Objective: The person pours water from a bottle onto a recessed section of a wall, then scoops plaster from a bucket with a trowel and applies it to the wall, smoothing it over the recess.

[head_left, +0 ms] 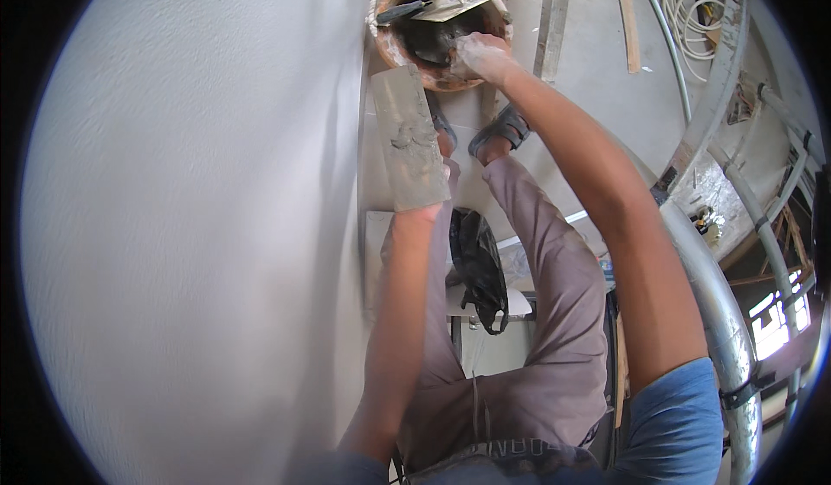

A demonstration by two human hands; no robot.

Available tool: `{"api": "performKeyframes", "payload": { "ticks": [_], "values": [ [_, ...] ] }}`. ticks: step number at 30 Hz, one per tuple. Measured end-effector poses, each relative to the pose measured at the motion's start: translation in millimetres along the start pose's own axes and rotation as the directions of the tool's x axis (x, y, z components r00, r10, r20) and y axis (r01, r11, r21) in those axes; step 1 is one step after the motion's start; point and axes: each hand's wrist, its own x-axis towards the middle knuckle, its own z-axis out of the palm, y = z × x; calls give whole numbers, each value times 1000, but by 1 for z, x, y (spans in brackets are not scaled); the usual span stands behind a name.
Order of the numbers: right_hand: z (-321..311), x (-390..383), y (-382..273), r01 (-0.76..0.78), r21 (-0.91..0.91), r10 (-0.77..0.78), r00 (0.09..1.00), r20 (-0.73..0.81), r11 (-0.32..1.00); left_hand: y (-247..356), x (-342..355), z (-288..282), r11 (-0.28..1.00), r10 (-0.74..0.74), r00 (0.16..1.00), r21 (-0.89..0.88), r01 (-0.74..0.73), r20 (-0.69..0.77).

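My left hand (pixel 421 214) is closed beneath a long rectangular plastering float (pixel 400 173), most of its fingers hidden by the board. The float's flat face is turned up, with a patch of wet grey mortar near its middle. At the far side, a round clay-coloured tub (pixel 391 51) with a pale rope-like rim holds dark grey mortar (pixel 430 45). My right hand (pixel 481 57), coated in whitish dust, is closed at the tub's right side; what it grips cannot be made out. Across the tub's far rim lie a pale flat tool with a raised handle (pixel 459 2) and a dark-handled tool (pixel 401 12).
A smooth whitish wall (pixel 199 225) fills the left side. Metal scaffold tubes (pixel 714 312) rise at the right. A black plastic bag (pixel 476 260) hangs between my legs. Beyond are a wooden strip (pixel 628 26), a concrete-smeared plank (pixel 552 22) and coiled pale cable (pixel 688 18).
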Motion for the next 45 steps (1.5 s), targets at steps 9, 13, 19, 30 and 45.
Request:
{"api": "performKeyframes", "payload": {
  "ticks": [9,13,19,30,45],
  "values": [
    [-29,-20,48,464,-144,-423,872,246,874,-3,-7,14,983,81,996,165,-76,-23],
    [-36,-15,26,-126,374,-47,906,421,919,-4,-5,20,977,111,993,179,-115,34],
    [7,1,24,-68,607,-186,920,345,792,-5,-4,17,992,86,996,93,-83,-33],
    [21,-15,14,-191,438,71,958,276,878,-1,-7,17,985,88,981,160,-60,-175],
    [4,4,-2,-331,170,296,934,198,928,4,-7,16,930,121,989,359,-80,-91]
  ]
}}
